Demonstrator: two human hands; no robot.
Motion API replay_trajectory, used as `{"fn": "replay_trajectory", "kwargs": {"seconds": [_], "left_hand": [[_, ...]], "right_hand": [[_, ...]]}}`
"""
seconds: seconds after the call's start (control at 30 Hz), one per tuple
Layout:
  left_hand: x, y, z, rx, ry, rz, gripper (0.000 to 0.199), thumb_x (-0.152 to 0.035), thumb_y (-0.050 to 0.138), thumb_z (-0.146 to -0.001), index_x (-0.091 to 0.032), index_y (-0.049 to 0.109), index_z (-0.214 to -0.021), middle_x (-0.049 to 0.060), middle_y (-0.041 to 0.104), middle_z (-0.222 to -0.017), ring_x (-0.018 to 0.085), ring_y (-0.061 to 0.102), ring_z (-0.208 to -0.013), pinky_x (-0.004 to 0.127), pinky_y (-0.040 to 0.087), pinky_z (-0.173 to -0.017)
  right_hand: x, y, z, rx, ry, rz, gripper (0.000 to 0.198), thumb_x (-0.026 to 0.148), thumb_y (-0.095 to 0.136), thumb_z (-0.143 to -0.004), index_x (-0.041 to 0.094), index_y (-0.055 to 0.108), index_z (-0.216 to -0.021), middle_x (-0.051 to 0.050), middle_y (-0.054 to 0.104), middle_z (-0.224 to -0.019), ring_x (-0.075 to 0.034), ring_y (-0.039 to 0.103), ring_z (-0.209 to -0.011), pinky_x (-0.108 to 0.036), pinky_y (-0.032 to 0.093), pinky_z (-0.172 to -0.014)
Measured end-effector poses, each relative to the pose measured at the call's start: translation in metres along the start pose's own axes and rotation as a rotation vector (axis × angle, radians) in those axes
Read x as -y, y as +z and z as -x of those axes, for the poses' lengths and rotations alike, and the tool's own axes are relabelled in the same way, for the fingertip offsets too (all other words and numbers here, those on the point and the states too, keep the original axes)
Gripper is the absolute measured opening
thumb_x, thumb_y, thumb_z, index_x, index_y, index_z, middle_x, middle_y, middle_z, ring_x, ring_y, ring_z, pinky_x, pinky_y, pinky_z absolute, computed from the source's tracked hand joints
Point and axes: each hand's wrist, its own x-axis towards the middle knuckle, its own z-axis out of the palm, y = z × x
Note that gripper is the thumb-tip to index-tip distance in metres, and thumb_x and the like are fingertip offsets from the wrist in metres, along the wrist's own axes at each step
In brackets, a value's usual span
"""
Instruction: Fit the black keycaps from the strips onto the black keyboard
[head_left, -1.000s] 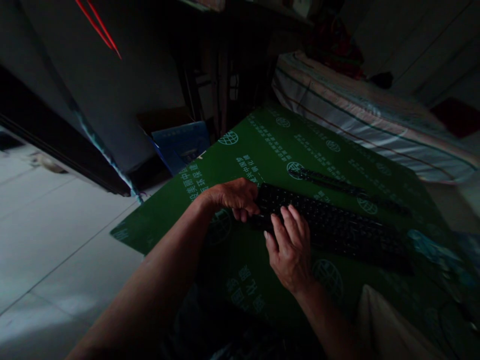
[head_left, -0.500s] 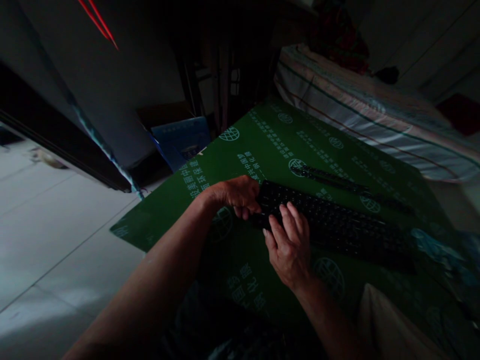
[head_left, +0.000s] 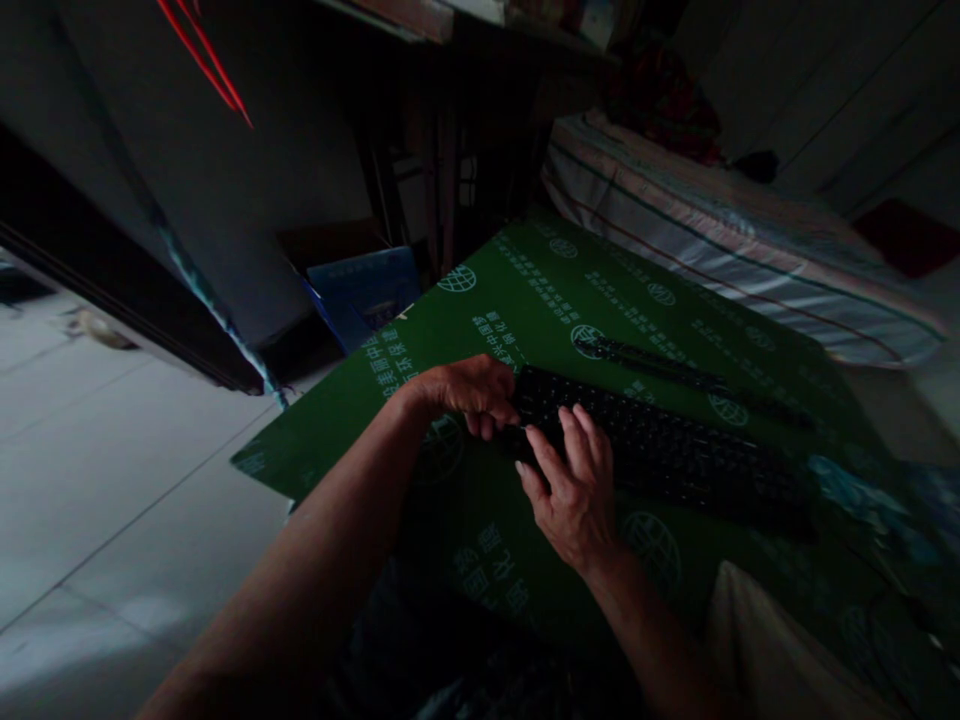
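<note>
A black keyboard [head_left: 675, 455] lies aslant on a green tabletop [head_left: 495, 285] printed with white characters and globe marks. At its left end is my left hand [head_left: 480, 392], fingers curled in and pressed together. A tiny pale spot shows at the fingertips, but what they hold is hidden in the dark. My right hand [head_left: 574, 480] rests over the keyboard's near left part with fingers apart, the index tip close to the left fingertips. Beyond the keyboard lies a long, thin row of black pieces [head_left: 660, 365], too dark to name.
A light blue crumpled cloth or bag [head_left: 862, 495] lies right of the keyboard. Behind the table stands a bed [head_left: 720, 230]. A blue box [head_left: 364, 290] sits past the left edge, near a hanging twisted cord [head_left: 217, 310]. Beige fabric [head_left: 757, 640] shows at lower right.
The view has shifted slightly. My right index finger has moved left, closer to the left fingertips. My left hand keeps its curled shape at the keyboard's left end.
</note>
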Motion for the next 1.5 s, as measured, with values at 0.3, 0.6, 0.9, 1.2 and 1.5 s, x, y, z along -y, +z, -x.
{"fn": "replay_trajectory", "kwargs": {"seconds": [0.3, 0.6, 0.9, 1.2, 1.5], "left_hand": [[0.003, 0.0, -0.001, -0.006, 0.046, 0.056, 0.024, -0.032, 0.067, -0.07, -0.016, 0.051, -0.076, -0.001, 0.065, -0.055, 0.013, 0.063, -0.046, 0.022, 0.047, -0.042], [0.005, 0.0, -0.002, 0.007, 0.049, 0.049, 0.024, -0.035, 0.066, -0.073, -0.015, 0.053, -0.077, -0.001, 0.066, -0.057, 0.013, 0.063, -0.048, 0.022, 0.046, -0.043], [0.002, 0.001, -0.001, -0.02, 0.04, 0.024, 0.025, -0.037, 0.065, -0.075, -0.015, 0.053, -0.075, -0.001, 0.064, -0.057, 0.014, 0.063, -0.047, 0.025, 0.048, -0.043], [0.001, 0.001, 0.0, -0.025, 0.027, 0.038, 0.021, -0.034, 0.062, -0.077, -0.015, 0.052, -0.076, 0.0, 0.064, -0.056, 0.014, 0.062, -0.046, 0.024, 0.047, -0.043], [0.001, 0.001, 0.0, -0.03, 0.033, 0.051, 0.019, -0.032, 0.062, -0.077, -0.015, 0.052, -0.077, -0.001, 0.064, -0.055, 0.014, 0.062, -0.045, 0.023, 0.048, -0.041]], "right_hand": [[0.003, 0.001, -0.01, 0.089, -0.034, -0.015, 0.037, 0.038, 0.06, -0.084, 0.025, 0.059, -0.118, -0.017, 0.037, -0.143, -0.036, 0.029, -0.134, -0.06, 0.034, -0.098], [0.005, 0.004, -0.012, 0.113, -0.054, 0.011, 0.031, 0.033, 0.057, -0.087, 0.022, 0.059, -0.116, -0.017, 0.044, -0.139, -0.034, 0.031, -0.134, -0.06, 0.033, -0.099], [0.003, 0.006, -0.008, 0.053, -0.049, 0.004, 0.033, 0.034, 0.056, -0.087, 0.02, 0.059, -0.117, -0.018, 0.045, -0.137, -0.033, 0.033, -0.133, -0.057, 0.034, -0.1], [0.001, 0.005, -0.005, -0.065, 0.005, -0.029, 0.031, 0.031, 0.053, -0.089, 0.012, 0.057, -0.114, -0.019, 0.056, -0.124, -0.031, 0.041, -0.127, -0.052, 0.039, -0.098], [0.002, 0.007, -0.006, -0.037, -0.011, -0.019, 0.029, 0.03, 0.053, -0.089, 0.013, 0.06, -0.111, -0.019, 0.052, -0.129, -0.032, 0.038, -0.129, -0.053, 0.038, -0.099]]}}
